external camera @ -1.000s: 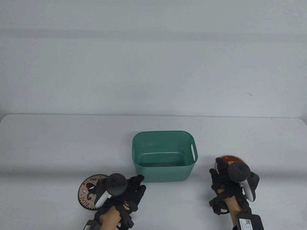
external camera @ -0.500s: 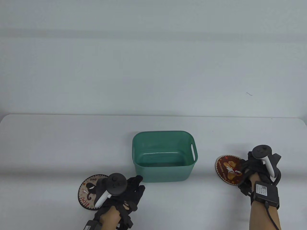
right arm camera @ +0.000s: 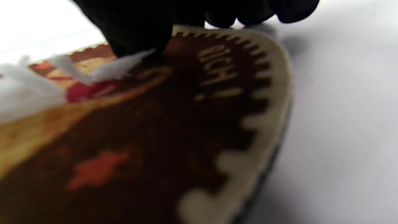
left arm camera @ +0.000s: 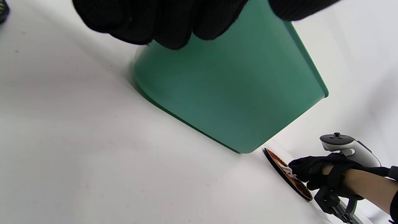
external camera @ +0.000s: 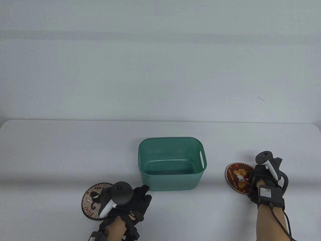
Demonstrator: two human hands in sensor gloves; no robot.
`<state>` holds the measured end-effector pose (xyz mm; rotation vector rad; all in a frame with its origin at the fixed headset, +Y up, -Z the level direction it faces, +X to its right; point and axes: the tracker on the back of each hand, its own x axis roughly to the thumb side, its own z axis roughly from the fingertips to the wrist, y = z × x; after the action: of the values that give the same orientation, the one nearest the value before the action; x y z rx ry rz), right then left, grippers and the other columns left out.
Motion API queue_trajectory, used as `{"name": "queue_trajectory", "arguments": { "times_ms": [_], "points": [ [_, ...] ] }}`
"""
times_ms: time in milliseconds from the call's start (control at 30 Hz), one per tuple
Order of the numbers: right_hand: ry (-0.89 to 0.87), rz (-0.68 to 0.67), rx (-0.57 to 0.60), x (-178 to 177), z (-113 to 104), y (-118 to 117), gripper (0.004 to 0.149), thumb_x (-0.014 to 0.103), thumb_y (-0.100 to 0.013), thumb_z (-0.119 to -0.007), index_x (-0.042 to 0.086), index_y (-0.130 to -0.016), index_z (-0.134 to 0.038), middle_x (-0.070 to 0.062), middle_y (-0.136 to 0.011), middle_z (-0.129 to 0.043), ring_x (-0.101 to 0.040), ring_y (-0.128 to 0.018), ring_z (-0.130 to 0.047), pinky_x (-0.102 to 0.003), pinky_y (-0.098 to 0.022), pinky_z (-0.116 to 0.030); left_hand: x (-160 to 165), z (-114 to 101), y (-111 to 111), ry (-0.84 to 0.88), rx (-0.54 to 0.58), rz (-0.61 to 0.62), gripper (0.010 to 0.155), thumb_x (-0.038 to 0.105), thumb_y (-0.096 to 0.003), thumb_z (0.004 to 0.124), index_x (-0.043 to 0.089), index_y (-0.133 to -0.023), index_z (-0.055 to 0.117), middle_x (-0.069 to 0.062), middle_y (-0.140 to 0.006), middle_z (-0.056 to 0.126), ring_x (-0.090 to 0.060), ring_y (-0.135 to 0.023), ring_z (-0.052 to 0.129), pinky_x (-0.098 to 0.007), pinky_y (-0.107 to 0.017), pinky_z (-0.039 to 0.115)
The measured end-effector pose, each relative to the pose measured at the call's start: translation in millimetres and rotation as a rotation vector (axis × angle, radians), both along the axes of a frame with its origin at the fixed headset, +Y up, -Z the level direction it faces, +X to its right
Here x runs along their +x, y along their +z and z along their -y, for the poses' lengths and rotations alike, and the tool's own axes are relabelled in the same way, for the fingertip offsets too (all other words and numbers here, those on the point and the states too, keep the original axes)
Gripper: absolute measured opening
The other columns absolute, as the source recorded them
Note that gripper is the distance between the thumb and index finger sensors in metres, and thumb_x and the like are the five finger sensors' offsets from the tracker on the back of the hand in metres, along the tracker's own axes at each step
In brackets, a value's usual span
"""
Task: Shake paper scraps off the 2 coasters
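My left hand (external camera: 130, 200) rests flat near the counter's front edge, fingers straight, holding nothing, beside the left coaster (external camera: 91, 200). Further back by the bin (external camera: 171, 163), my right hand (external camera: 260, 175) has its fingers (right arm camera: 140, 28) pinching the right coaster (external camera: 237, 177) — stiff, light, best gripped at its rim — scraps (right arm camera: 102, 70) loose on top.

Teal bin (external camera: 171, 180) — brown, scallop-edged coasters (external camera: 237, 177) (white scraps (external camera: 240, 177))

Table view: high, looks down over the white table (external camera: 62, 150), wall beyond.
Left wrist view: low, tilted, near the green bin (left arm camera: 230, 90).
Right wrist view: very close on the right coaster (right arm camera: 186, 124), blurred.
Shared: bin, right coaster.
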<state>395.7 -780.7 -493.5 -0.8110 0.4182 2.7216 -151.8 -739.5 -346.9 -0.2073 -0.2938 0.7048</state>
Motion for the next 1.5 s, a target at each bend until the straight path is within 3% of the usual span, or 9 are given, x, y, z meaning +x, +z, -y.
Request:
{"name": "queue_trajectory", "arguments": {
  "times_ms": [100, 200, 333, 467, 567, 767, 967, 1233, 1500],
  "points": [
    [0.004, 0.01, 0.055, -1, -3, 2, 0.057, 0.032, -0.041, -0.082, 0.02, -0.086, -0.05, -0.01, -0.095, -0.052, -0.032, -0.086, -0.058, -0.047, -0.061, -0.057, 1, 0, 0, -0.005, -0.004, 0.004, 0.065, 0.053, -0.0481, 0.061, 0.014, -0.1, 0.058, -0.018, -0.099, 0.064, -0.047, -0.088, 0.066, -0.053, -0.061, 0.065],
    [0.036, 0.003, 0.103, 0, -7, 4, 0.063, 0.032, -0.038, -0.087, 0.02, -0.086, -0.048, -0.008, -0.08, -0.071, -0.028, -0.071, -0.072, -0.045, -0.055, -0.063, 1, 0, 1, -0.006, -0.006, 0.005, 0.065, 0.053, -0.0482, 0.061, 0.014, -0.1, 0.057, -0.018, -0.099, 0.064, -0.047, -0.088, 0.066, -0.053, -0.061, 0.065],
    [-0.096, 0.042, 0.133, 6, -6, 10, 0.071, 0.027, -0.038, -0.089, 0.015, -0.091, -0.044, -0.008, -0.07, -0.076, -0.026, -0.06, -0.075, -0.046, -0.05, -0.065, 1, 3, 0, 0.003, -0.024, -0.001, 0.065, 0.053, -0.0482, 0.061, 0.014, -0.1, 0.057, -0.018, -0.099, 0.063, -0.047, -0.088, 0.066, -0.053, -0.061, 0.065],
    [-0.265, 0.157, 0.188, 19, -6, 28, 0.055, 0.024, -0.039, -0.088, 0.016, -0.087, -0.062, -0.009, -0.067, -0.078, -0.026, -0.055, -0.079, -0.046, -0.045, -0.068, 1, 3, 0, 0.001, -0.03, 0.002, 0.065, 0.053, -0.0482, 0.061, 0.014, -0.1, 0.057, -0.018, -0.099, 0.063, -0.047, -0.088, 0.066, -0.053, -0.061, 0.065],
    [-0.351, 0.18, 0.252, 25, -5, 44, 0.041, 0.026, -0.041, -0.083, 0.021, -0.08, -0.07, -0.012, -0.067, -0.079, -0.022, -0.041, -0.086, -0.044, -0.037, -0.074, 0, 3, -1, 0.019, -0.038, -0.001, 0.065, 0.053, -0.0483, 0.061, 0.014, -0.1, 0.057, -0.018, -0.098, 0.064, -0.047, -0.087, 0.066, -0.052, -0.06, 0.067],
    [-0.549, 0.264, 0.355, 30, -5, 86, 0.041, 0.029, -0.042, -0.075, 0.023, -0.081, -0.065, -0.012, -0.062, -0.09, -0.016, -0.023, -0.095, -0.039, -0.025, -0.082, -1, 4, -1, 0.043, -0.043, 0.004, 0.065, 0.053, -0.0483, 0.061, 0.014, -0.1, 0.057, -0.018, -0.098, 0.064, -0.047, -0.087, 0.067, -0.052, -0.06, 0.067],
    [-0.79, 0.457, 0.579, 29, -21, 133, 0.04, 0.029, -0.043, -0.075, 0.023, -0.082, -0.065, -0.011, -0.061, -0.089, -0.015, -0.024, -0.095, -0.039, -0.026, -0.082, 6, 2, 2, 0.065, -0.032, 0.037, 0.065, 0.053, -0.0485, 0.061, 0.014, -0.1, 0.057, -0.018, -0.098, 0.064, -0.047, -0.087, 0.066, -0.052, -0.06, 0.067],
    [-1.122, 0.45, 0.828, -15, -58, 165, 0.041, 0.031, -0.046, -0.071, 0.022, -0.085, -0.059, -0.007, -0.065, -0.086, -0.013, -0.03, -0.094, -0.037, -0.031, -0.081, 22, 0, 6, 0.098, -0.019, 0.11, 0.064, 0.053, -0.0485, 0.061, 0.014, -0.1, 0.057, -0.017, -0.098, 0.065, -0.046, -0.087, 0.068, -0.051, -0.059, 0.068],
    [-1.313, 0.239, 0.76, -92, -67, 166, 0.041, 0.031, -0.046, -0.072, 0.021, -0.084, -0.06, -0.006, -0.065, -0.089, -0.013, -0.032, -0.099, -0.038, -0.031, -0.083, 31, -1, 10, 0.216, 0.013, 0.115, 0.063, 0.053, -0.0486, 0.062, 0.014, -0.098, 0.06, -0.017, -0.095, 0.069, -0.045, -0.083, 0.073, -0.05, -0.057, 0.071]
  ]
}}
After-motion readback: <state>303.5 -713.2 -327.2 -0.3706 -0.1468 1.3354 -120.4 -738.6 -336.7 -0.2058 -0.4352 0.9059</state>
